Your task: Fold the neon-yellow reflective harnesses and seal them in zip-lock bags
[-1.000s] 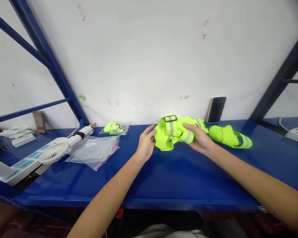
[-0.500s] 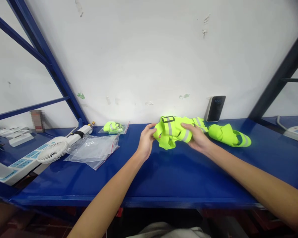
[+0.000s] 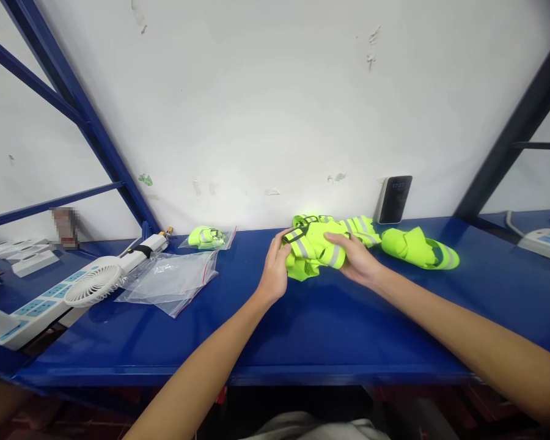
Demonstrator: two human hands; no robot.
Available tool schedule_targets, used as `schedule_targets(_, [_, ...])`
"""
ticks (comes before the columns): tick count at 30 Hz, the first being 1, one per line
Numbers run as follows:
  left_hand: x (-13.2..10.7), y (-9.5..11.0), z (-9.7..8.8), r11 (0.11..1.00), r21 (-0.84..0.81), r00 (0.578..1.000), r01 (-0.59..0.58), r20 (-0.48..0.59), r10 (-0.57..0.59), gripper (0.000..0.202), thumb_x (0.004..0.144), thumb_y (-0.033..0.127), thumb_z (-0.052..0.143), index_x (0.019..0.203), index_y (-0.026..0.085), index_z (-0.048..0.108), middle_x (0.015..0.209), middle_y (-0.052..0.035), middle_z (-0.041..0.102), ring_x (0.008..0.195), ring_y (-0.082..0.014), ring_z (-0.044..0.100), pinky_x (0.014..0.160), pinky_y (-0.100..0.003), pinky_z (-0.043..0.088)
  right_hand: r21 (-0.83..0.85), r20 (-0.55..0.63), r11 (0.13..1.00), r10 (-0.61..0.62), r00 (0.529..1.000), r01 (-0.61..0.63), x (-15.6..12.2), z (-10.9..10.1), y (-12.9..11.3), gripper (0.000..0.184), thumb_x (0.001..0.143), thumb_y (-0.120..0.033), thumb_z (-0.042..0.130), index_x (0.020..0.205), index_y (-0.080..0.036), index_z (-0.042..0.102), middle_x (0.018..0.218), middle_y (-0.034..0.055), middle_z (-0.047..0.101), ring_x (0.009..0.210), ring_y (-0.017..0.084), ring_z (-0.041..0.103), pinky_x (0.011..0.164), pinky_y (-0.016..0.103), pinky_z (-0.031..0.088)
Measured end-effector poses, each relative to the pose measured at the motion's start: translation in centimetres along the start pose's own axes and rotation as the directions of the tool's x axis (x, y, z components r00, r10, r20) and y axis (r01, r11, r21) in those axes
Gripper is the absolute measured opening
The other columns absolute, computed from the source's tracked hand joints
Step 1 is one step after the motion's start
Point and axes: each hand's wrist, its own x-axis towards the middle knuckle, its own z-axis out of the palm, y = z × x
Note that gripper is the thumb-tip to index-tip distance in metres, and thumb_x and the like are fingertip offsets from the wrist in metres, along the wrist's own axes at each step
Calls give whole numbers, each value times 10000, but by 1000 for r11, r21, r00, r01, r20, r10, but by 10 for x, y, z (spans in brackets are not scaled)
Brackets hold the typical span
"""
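Note:
Between my hands is a bunched neon-yellow reflective vest (image 3: 314, 247) with silver stripes and black buckles. My left hand (image 3: 275, 269) grips its left side, thumb near a buckle. On the right, my right hand (image 3: 360, 260) is closed round the folded fabric, thumb on top. More striped neon fabric (image 3: 360, 226) lies behind my right hand; whether it is joined to the held piece I cannot tell. To the right rests another rolled neon-yellow reflective piece (image 3: 419, 247). A similar piece in a clear zip bag (image 3: 207, 237) lies at the back left.
Clear zip bags (image 3: 169, 281) lie flat on the blue table (image 3: 275, 333), left of my hands. Beside them are a white fan (image 3: 94, 285) and a long power strip (image 3: 50, 299). A dark-faced device (image 3: 394, 200) leans at the wall; blue posts (image 3: 87, 128) frame the left.
The vest has been turned and gathered between my hands, its buckle now tilted and nearer my left fingers. My left hand has come slightly closer to my right. The view has shifted slightly.

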Motion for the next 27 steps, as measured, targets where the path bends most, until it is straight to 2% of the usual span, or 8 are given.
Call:
schedule_targets(2, [-1,0,0,1000,-3,1000,11,11,-11,361,926,275,459,1256,224,598,1282,-67,595,1255,-220,488,1058,-300,355,-8,1,1000,-1,1000,1,0,0,0,430,751,-240,768,1166,-214,658,1070,71,762,1080,310,689,914,455,587])
schedule_targets(5, [1,0,-2,1000,2,1000,-3,-12,3,339,906,230,482,1199,216,652,1224,-69,613,1214,-217,514,1053,-292,359,-32,2,999,2,1000,-1,-1,0,-1,419,752,-259,763,1155,-214,660,1063,80,763,1079,315,689,907,458,588])
schedule_targets(9, [4,0,-7,981,169,989,-99,-91,115,334,853,148,525,1109,234,720,1121,-65,611,1102,-213,555,1024,-300,378,-40,20,999,22,1000,-22,-2,3,0,371,738,-260,763,1096,-201,682,1051,85,765,1053,313,699,909,457,582])
schedule_targets(15, [4,5,-12,944,305,975,-127,-136,175,340,820,116,557,1040,272,763,1050,-64,635,1023,-234,574,987,-330,405,-67,116,991,123,986,-116,-6,4,4,318,711,-231,785,1016,-174,716,1044,97,765,967,300,726,867,433,596])
schedule_targets(17, [4,6,-12,946,290,976,-148,-111,187,307,835,143,565,1028,269,767,1052,-62,649,1017,-228,587,965,-320,418,-103,163,985,156,974,-141,-8,3,4,332,688,-216,802,1005,-163,721,1035,106,765,941,297,733,846,426,600])
schedule_targets(20, [6,9,-16,969,202,989,-141,-8,145,249,854,189,577,991,245,776,1014,-66,692,983,-219,620,923,-313,447,-161,194,973,193,962,-163,-10,1,4,354,648,-188,824,986,-156,723,1006,107,768,897,288,740,805,406,609])
schedule_targets(24, [11,16,-20,998,41,994,-41,108,36,149,785,251,682,869,186,786,948,-91,727,907,-221,655,844,-312,495,-216,155,966,175,972,-139,-10,1,7,353,614,-172,849,943,-172,722,933,76,774,807,256,745,697,341,617])
schedule_targets(27, [12,19,-21,997,-25,987,66,151,-62,138,722,238,718,820,160,773,902,-93,734,837,-215,669,775,-300,508,-236,200,965,164,966,-115,-11,1,9,344,617,-198,858,933,-167,724,887,61,774,753,237,744,663,321,612])
